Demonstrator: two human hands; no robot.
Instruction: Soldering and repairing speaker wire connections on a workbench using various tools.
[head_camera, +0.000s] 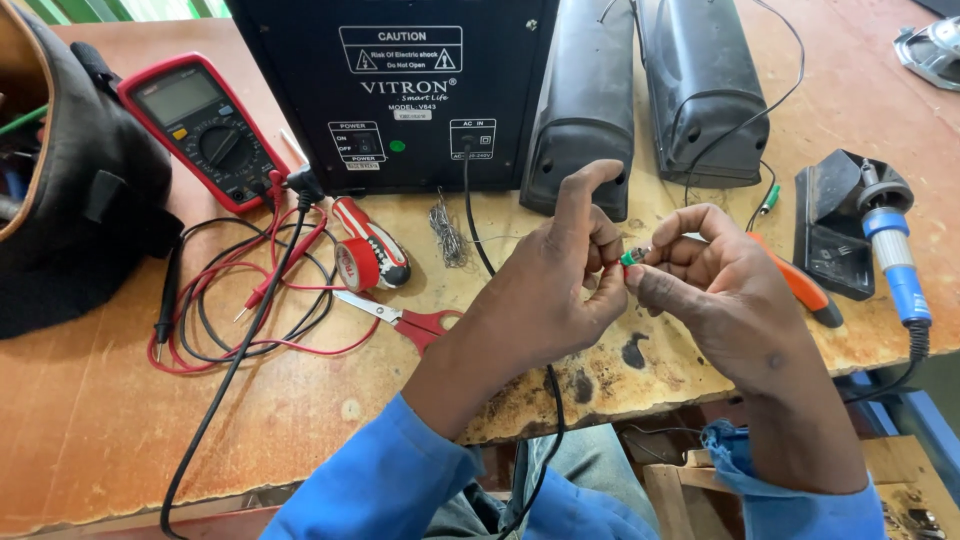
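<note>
You're pinching that tiny green plug (634, 256) between both hands (560, 290) (715, 290) just in front of the amp (395, 90), it's probably light and fiddly, so grip the body, not the wire.

An electronics repair workshop: a scorched, stained wooden worktop (120, 420) carries a red multimeter (200, 130) with tangled leads, a blue-handled soldering iron (893, 245) on its stand, solder wire (447, 232), red tape (355, 265), scissors (400, 318) and opened black speakers (585, 100).

small green audio plug (633, 256), pinched between both hands' fingertips
</note>
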